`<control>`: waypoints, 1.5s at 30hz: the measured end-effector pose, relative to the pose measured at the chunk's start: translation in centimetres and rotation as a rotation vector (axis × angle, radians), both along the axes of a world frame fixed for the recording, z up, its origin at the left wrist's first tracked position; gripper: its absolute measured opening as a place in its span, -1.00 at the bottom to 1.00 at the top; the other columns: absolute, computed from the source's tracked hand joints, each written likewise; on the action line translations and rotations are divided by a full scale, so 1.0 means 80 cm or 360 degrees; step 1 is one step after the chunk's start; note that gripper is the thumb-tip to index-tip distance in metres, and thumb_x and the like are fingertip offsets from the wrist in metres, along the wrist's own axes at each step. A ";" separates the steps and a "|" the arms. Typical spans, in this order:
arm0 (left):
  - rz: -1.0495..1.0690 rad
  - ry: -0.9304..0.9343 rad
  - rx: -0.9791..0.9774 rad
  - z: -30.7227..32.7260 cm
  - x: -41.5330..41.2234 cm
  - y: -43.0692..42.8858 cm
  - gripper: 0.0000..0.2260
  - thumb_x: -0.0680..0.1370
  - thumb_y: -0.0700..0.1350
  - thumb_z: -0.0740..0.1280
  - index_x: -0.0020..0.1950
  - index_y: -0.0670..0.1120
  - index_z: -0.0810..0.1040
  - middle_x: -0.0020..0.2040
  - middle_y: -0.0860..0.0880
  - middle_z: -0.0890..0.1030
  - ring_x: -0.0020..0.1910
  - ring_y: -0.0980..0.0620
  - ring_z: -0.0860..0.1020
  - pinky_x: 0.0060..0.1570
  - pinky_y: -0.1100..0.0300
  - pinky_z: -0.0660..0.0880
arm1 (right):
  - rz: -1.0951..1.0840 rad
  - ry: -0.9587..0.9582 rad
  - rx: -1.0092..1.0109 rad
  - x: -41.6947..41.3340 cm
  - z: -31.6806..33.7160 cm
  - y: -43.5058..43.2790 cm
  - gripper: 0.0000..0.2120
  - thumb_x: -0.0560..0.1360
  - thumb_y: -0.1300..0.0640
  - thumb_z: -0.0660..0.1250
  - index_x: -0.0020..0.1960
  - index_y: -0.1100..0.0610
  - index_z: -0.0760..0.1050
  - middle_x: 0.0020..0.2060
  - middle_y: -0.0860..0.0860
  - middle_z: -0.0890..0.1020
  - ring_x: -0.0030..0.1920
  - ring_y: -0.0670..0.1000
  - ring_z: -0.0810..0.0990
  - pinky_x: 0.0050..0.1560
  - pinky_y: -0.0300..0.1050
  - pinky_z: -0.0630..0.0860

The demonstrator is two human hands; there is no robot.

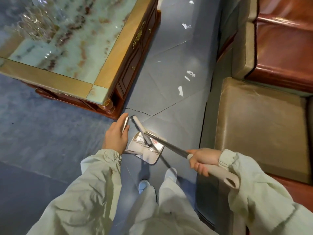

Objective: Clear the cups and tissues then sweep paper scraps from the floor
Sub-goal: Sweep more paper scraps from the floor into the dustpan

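Surroundings: worktop (100,85) w/ green-veined marble top, tan border and carved dark wood base stands to the person's left-front; its corner leg sits just beside the left hand. Clear glassware (33,26) on the worktop, blurred. Sofa (259,119) w/ olive cushions and glossy red-brown wood frame runs along the right side. Between them, a narrow strip of grey tiled floor (169,65).

Paper scraps (180,91): white torn bits lie scattered on that strip, ahead of the broom, well apart from the dustpan; more lie further up near the sofa edge.

Left hand (116,136): fingers curled round a pale upright handle (125,123), prob. the dustpan's; grip only partly visible.

Dustpan (147,150): flat pale tray w/ comb-like teeth, rests on floor just in front of the person's feet.

Right hand (203,160): fingers clenched on the broom (166,146) where the metal shaft meets a cream plastic grip w/ hang-hole. Shaft slants down-left; the slim pale broom head w/ dark bristles lies over the dustpan's front edge.

Sleeves: pale green, elastic cuffs.
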State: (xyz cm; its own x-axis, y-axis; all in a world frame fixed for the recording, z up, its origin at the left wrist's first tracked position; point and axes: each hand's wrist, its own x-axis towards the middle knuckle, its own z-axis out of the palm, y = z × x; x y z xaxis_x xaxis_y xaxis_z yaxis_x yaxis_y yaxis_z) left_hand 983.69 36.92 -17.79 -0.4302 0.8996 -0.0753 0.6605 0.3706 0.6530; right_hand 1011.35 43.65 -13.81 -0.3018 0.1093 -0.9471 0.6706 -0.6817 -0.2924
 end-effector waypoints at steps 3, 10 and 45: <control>0.0041 -0.0004 0.0027 0.001 -0.007 -0.010 -0.60 0.59 -0.20 0.27 0.42 -0.01 0.38 0.08 -0.22 0.58 0.05 -0.21 0.54 0.07 -0.01 0.44 | -0.0139 -0.0137 -0.0012 -0.020 0.015 0.002 -0.37 0.47 0.45 0.16 0.41 -0.06 0.29 -0.58 0.04 0.38 -0.66 -0.11 0.36 -0.63 -0.35 0.36; 0.0229 0.0095 0.0038 0.002 -0.033 -0.068 -0.61 0.59 -0.17 0.27 0.42 -0.01 0.39 -0.03 -0.22 0.58 -0.06 -0.24 0.54 -0.04 -0.03 0.45 | -0.0316 -0.0185 0.0185 -0.078 -0.009 0.013 -0.40 0.48 0.47 0.06 0.44 0.06 0.24 -0.51 0.03 0.26 -0.68 -0.12 0.24 -0.63 -0.41 0.23; 0.0202 -0.0131 0.0265 0.028 -0.091 0.021 -0.65 0.58 -0.23 0.28 0.37 -0.05 0.43 0.25 -0.14 0.55 0.22 -0.14 0.49 0.20 0.17 0.33 | -0.0329 -0.0162 0.0350 -0.085 0.038 0.030 -0.46 0.47 0.45 0.09 0.41 0.13 0.31 -0.56 0.06 0.33 -0.65 -0.10 0.25 -0.62 -0.36 0.29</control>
State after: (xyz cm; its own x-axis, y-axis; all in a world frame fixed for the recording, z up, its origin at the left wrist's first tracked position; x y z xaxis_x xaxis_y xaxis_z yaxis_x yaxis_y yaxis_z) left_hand 976.42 38.63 -15.55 -0.5395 0.8414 0.0302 0.5574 0.3301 0.7618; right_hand 1004.54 46.02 -10.77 -0.1571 0.3637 -0.9182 0.5578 -0.7345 -0.3863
